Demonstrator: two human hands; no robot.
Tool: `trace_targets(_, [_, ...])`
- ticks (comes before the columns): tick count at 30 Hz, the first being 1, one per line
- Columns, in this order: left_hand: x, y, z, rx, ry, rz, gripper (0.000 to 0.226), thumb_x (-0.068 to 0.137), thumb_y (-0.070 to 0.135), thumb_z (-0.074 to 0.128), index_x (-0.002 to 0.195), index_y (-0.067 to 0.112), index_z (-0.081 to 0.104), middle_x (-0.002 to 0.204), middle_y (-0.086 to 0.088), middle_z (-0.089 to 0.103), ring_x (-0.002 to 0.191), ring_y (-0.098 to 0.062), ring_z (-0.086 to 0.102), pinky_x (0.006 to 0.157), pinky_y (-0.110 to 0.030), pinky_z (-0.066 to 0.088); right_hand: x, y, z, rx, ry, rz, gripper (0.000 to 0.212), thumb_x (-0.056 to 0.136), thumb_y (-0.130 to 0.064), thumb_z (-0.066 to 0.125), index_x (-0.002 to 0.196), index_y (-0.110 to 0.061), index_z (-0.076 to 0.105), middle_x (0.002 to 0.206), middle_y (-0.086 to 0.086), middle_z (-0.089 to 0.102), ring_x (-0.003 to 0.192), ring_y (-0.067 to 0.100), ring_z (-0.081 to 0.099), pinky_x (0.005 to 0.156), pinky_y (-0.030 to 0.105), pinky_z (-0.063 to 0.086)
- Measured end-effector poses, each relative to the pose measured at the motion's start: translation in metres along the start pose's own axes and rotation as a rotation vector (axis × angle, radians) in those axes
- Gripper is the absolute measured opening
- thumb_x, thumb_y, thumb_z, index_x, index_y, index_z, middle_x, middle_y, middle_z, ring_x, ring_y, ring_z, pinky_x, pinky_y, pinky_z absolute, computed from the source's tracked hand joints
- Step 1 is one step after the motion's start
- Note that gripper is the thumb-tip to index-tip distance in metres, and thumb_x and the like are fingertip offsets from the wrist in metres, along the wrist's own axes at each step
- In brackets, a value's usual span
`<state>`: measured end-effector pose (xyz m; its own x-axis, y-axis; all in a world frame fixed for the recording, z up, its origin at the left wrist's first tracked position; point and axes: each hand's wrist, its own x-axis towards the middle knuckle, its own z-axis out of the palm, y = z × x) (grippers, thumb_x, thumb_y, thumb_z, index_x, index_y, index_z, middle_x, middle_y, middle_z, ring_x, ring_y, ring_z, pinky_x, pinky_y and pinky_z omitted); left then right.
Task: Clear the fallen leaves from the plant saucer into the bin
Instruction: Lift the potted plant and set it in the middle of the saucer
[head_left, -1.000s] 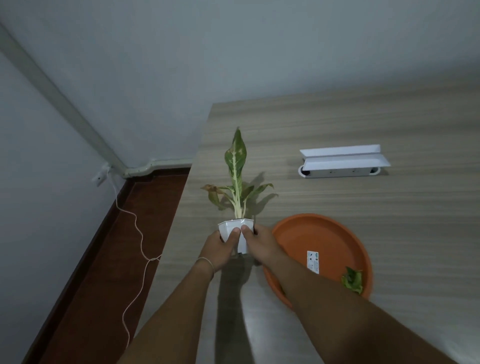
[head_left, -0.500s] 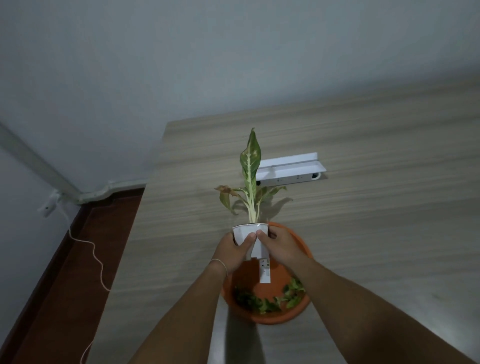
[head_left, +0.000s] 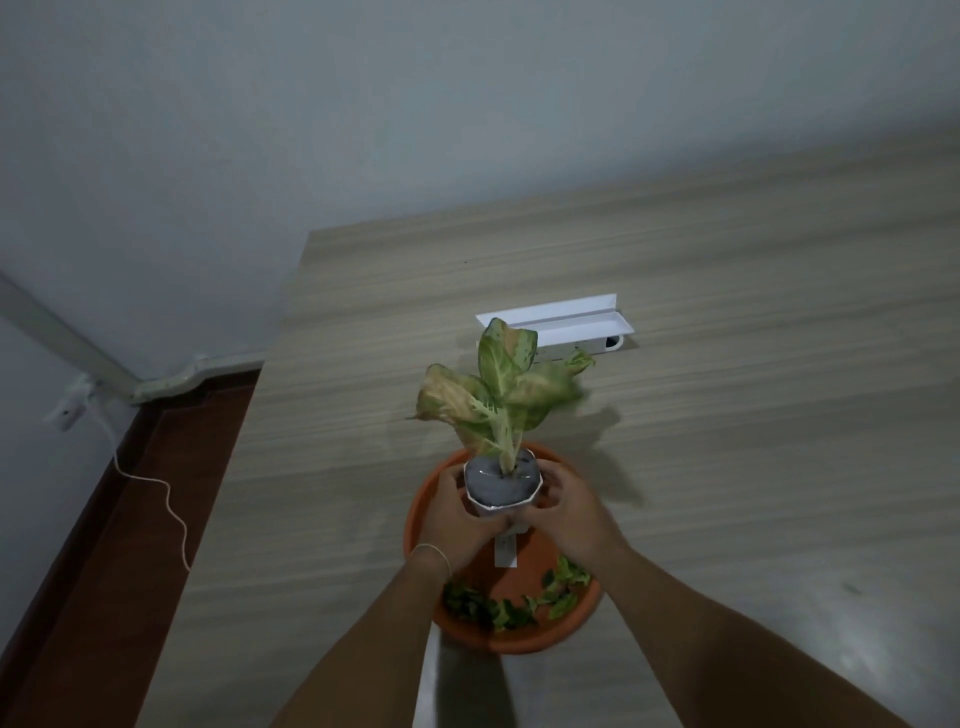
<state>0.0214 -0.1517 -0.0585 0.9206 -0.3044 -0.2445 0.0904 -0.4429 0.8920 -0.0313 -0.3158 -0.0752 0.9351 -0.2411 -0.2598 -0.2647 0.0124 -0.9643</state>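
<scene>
Left hand (head_left: 457, 512) and right hand (head_left: 566, 506) grip a faceted white pot (head_left: 503, 486) above the round, smooth orange saucer (head_left: 519, 642); crumpled leaves (head_left: 514, 608) lie at its 6 o'clock; its label (head_left: 505, 552) is unreadable.

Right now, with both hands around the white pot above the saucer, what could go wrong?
1. The fallen leaves lie at the near side of the orange saucer. If the white pot goes down there, it may pin some.
2. The left hand and right hand hold the pot only at its sides, so it could slip or tip.
3. The plant leans toward the white box behind it and may brush it.
</scene>
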Motion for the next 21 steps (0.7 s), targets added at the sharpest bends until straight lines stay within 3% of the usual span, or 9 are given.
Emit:
trace_targets(2, [0.000,-0.004,0.001,0.030,0.005,0.034,0.068,0.056,0.039,0.090,0.113,0.030,0.053,0.112,0.016,0.064,0.104,-0.004,0.064,0.081,-0.016,0.054,-0.002,0.006,0.002,-0.002,0.011,-0.013,0.056,0.060,-0.011,0.089,0.108,-0.025,0.065,0.102,-0.009,0.074,0.098,0.013,0.070,0.078,0.030,0.058])
trace_targets(4, [-0.001,-0.007,0.001,0.052,-0.003,0.039,0.085,0.052,0.052,0.088,0.122,0.027,0.048,0.117,0.013,0.064,0.108,-0.007,0.063,0.087,-0.022,0.054,-0.006,0.007,0.004,-0.026,0.026,-0.015,0.057,0.059,-0.007,0.090,0.106,-0.025,0.063,0.100,-0.010,0.072,0.096,0.005,0.069,0.078,0.027,0.059])
trace_targets(7, [0.000,-0.011,0.002,0.041,-0.067,0.025,0.087,0.061,0.039,0.086,0.135,0.021,0.042,0.120,0.013,0.060,0.114,-0.009,0.060,0.083,-0.009,0.049,-0.013,0.004,0.002,-0.084,0.023,-0.076,0.049,0.076,-0.010,0.079,0.120,-0.017,0.056,0.105,-0.015,0.065,0.103,0.014,0.067,0.072,0.014,0.053])
trace_targets(9, [-0.002,-0.007,0.002,0.014,-0.074,0.036,0.086,0.067,0.030,0.085,0.139,0.017,0.039,0.124,0.008,0.059,0.115,-0.011,0.058,0.089,-0.010,0.048,-0.017,-0.003,-0.001,-0.061,0.030,-0.062,0.047,0.088,0.001,0.063,0.130,-0.014,0.048,0.102,-0.010,0.058,0.106,0.024,0.064,0.074,0.012,0.050])
trace_targets(10, [-0.002,-0.005,0.002,0.013,-0.078,0.030,0.087,0.067,0.033,0.084,0.139,0.017,0.038,0.125,0.007,0.059,0.116,-0.012,0.058,0.093,-0.014,0.048,-0.016,-0.003,0.000,-0.064,0.034,-0.069,0.050,0.087,0.001,0.064,0.130,-0.016,0.046,0.102,-0.011,0.056,0.100,0.016,0.065,0.075,0.010,0.048])
trace_targets(12, [-0.004,-0.002,0.001,0.043,-0.110,0.022,0.078,0.071,0.034,0.081,0.135,0.020,0.039,0.122,0.015,0.057,0.118,-0.010,0.057,0.091,-0.007,0.045,-0.018,-0.005,0.000,-0.165,-0.007,-0.092,0.060,0.075,-0.014,0.080,0.126,-0.019,0.048,0.104,-0.016,0.057,0.094,-0.007,0.060,0.073,0.004,0.045])
trace_targets(14, [-0.007,0.002,-0.004,0.112,-0.136,0.051,0.074,0.071,0.022,0.083,0.131,0.024,0.040,0.120,0.018,0.054,0.113,-0.003,0.055,0.086,-0.002,0.041,-0.019,-0.004,0.003,-0.227,-0.010,-0.065,0.062,0.072,-0.030,0.082,0.125,-0.021,0.051,0.105,-0.016,0.059,0.098,-0.004,0.061,0.073,0.004,0.046])
trace_targets(18, [-0.015,0.002,-0.023,0.261,-0.175,0.020,0.101,0.057,0.023,0.091,0.140,0.020,0.033,0.136,0.006,0.048,0.124,-0.014,0.049,0.105,-0.032,0.043,-0.030,-0.011,0.005,-0.399,-0.041,-0.021,0.039,0.076,-0.030,0.080,0.103,-0.042,0.054,0.094,-0.023,0.059,0.086,-0.004,0.058,0.069,0.009,0.042])
trace_targets(21, [-0.028,0.012,-0.034,0.359,-0.185,-0.060,0.109,0.063,0.024,0.087,0.150,0.018,0.020,0.147,-0.002,0.043,0.130,-0.022,0.046,0.103,-0.031,0.042,-0.043,-0.018,0.007,-0.442,-0.032,-0.047,0.037,0.077,-0.022,0.077,0.104,-0.040,0.057,0.097,-0.011,0.063,0.095,0.011,0.060,0.075,0.018,0.045])
